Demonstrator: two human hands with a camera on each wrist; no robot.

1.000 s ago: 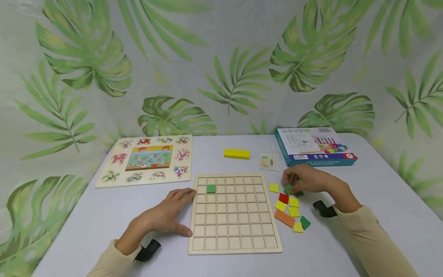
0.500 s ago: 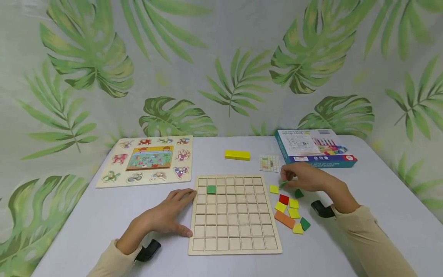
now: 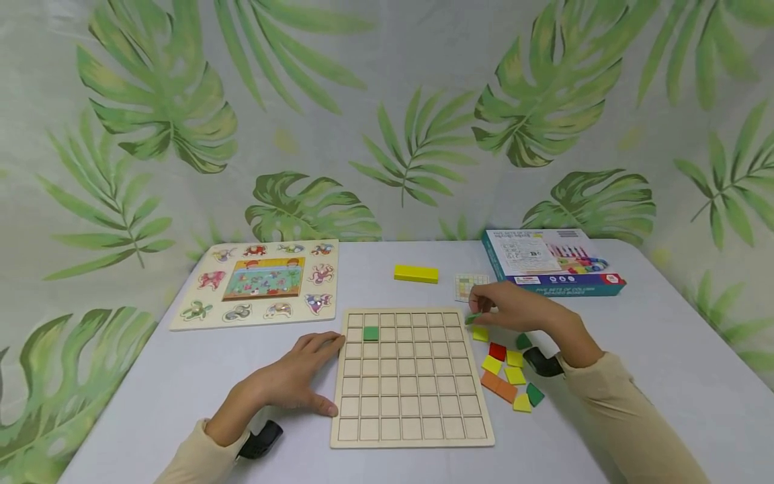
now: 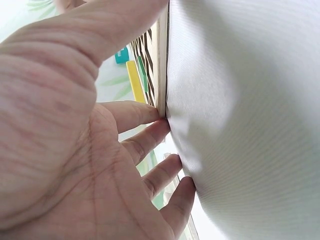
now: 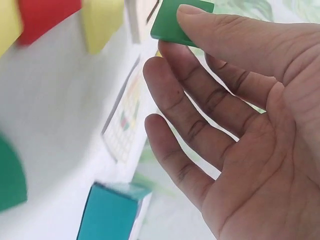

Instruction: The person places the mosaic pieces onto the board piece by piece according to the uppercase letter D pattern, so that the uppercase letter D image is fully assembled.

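Note:
A wooden grid board (image 3: 417,386) lies flat in the head view, with a green square tile (image 3: 371,333) in its second row, second column. My left hand (image 3: 293,376) rests against the board's left edge, fingers extended and thumb (image 3: 323,405) near the lower corner. Between thumb and fingertips, my right hand (image 3: 514,306) pinches another green square tile (image 5: 167,22), raised just off the board's upper right edge. Below that hand lie loose pieces: several yellow tiles (image 3: 491,365), a red tile (image 3: 498,351), an orange rectangle (image 3: 498,386) and green pieces with a curved side (image 3: 535,394).
Behind the board are a yellow block (image 3: 416,273) and a small printed grid card (image 3: 462,286), partly covered by the right hand. A teal-edged box (image 3: 556,262) stands at back right. An animal puzzle board (image 3: 205,302) lies at back left.
The right hand has lifted a green tile from the loose pieces and carried it left to the board's upper right edge. The left hand has stayed at the board.

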